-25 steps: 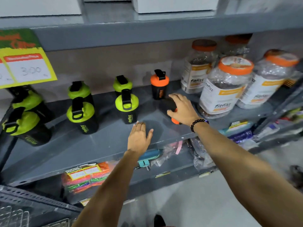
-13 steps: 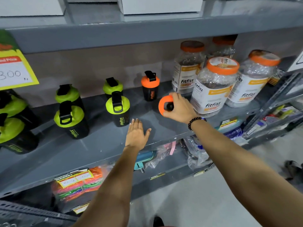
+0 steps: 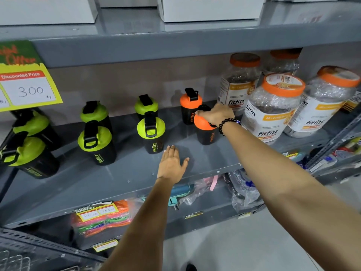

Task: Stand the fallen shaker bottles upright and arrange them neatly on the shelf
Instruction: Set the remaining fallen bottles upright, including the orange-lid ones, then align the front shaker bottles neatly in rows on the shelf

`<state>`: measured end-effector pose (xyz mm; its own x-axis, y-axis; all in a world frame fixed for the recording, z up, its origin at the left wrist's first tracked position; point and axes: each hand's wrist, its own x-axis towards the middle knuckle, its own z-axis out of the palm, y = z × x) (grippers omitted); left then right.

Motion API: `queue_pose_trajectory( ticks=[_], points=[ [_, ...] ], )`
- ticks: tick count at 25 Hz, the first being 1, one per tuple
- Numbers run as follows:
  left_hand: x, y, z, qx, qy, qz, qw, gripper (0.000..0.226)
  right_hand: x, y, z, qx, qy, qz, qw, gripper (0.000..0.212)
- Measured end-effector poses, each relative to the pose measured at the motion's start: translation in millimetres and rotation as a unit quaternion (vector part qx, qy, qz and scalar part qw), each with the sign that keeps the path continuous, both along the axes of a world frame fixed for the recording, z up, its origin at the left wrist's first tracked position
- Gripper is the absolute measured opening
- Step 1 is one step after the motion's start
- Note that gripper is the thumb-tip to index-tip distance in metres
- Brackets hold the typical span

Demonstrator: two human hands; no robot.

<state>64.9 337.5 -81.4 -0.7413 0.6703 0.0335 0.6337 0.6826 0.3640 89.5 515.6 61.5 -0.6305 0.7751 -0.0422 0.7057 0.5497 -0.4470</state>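
An orange-lidded black shaker bottle (image 3: 206, 132) stands upright on the grey shelf (image 3: 121, 178), with my right hand (image 3: 216, 114) gripping its lid from above. Just behind it stands a second orange-lidded shaker (image 3: 189, 107). To the left, several green-lidded black shakers stand in pairs: one pair in the middle (image 3: 151, 133), one further left (image 3: 96, 143), one at the far left (image 3: 27, 153). My left hand (image 3: 172, 165) rests flat and open on the shelf in front of the middle green shaker.
Large clear jars with orange lids (image 3: 273, 106) crowd the shelf's right side, close to my right hand. A yellow price sign (image 3: 27, 89) hangs at the upper left. White boxes (image 3: 211, 8) sit on the shelf above. Packaged goods (image 3: 101, 218) fill the shelf below.
The orange-lidded shaker lay on its side under my right hand, then was tipped up; now it stands upright in front of the other orange one. My left hand stayed flat on the shelf.
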Motion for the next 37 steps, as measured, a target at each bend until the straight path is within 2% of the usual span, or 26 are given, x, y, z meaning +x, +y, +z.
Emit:
queue_pose_trajectory(
  ticks=[4,8,11,13,15,16,18,20,22,24,28,34,37],
  points=[
    [-1.1,0.7,-0.6,0.001,-0.002,0.004,1.0,0.066,-0.1,-1.8,3.9,0.008,-0.005,0.009,1.0,0.072],
    [-1.8,1.4,-2.6,0.008,0.004,0.006,1.0,0.065,8.4,3.2,-1.5,-0.039,0.008,-0.016,0.999,0.086],
    [0.0,-1.2,-1.6,0.047,0.003,0.014,0.999,0.058,22.9,5.7,-12.5,-0.104,0.141,-0.101,0.979,0.08],
    [8.2,-7.2,0.6,0.151,-0.004,0.063,0.986,0.044,34.2,4.7,-29.0,-0.168,0.278,-0.169,0.931,0.061],
    [19.3,-16.3,5.2,0.287,-0.032,0.175,0.941,0.029,41.9,-2.2,-55.2,-0.208,0.341,-0.198,0.895,0.045],
    [22.2,-20.9,7.5,0.335,-0.051,0.234,0.911,0.026,43.9,-6.2,-67.8,-0.222,0.346,-0.199,0.89,0.039],
    [19.4,-27.6,13.9,0.389,-0.086,0.319,0.86,0.035,44.0,-11.5,-84.4,-0.244,0.321,-0.187,0.896,0.031],
    [5.3,-29.2,21.4,0.404,-0.126,0.348,0.836,0.059,40.1,-11.8,-92.2,-0.269,0.303,-0.128,0.905,0.045],
    [-10.6,-28.1,25.8,0.403,-0.178,0.337,0.832,0.083,35.5,-10.3,-91.8,-0.298,0.294,-0.074,0.905,0.062],
    [-23.6,-28.4,26.4,0.394,-0.206,0.316,0.838,0.094,32.5,-5.3,-94.6,-0.309,0.284,-0.053,0.906,0.074],
    [-33.7,-28.8,22.9,0.363,-0.216,0.309,0.852,0.082,31.2,-0.2,-102.1,-0.312,0.269,-0.021,0.911,0.077],
    [-35.5,-17.8,33.4,0.37,-0.205,0.342,0.839,0.068,30.8,-5.4,-100.6,-0.291,0.284,-0.011,0.914,0.069],
    [-33.3,-17.4,33.2,0.352,-0.187,0.353,0.846,0.064,30.8,-11.6,-100.1,-0.282,0.278,0.001,0.918,0.066]
  ],
)
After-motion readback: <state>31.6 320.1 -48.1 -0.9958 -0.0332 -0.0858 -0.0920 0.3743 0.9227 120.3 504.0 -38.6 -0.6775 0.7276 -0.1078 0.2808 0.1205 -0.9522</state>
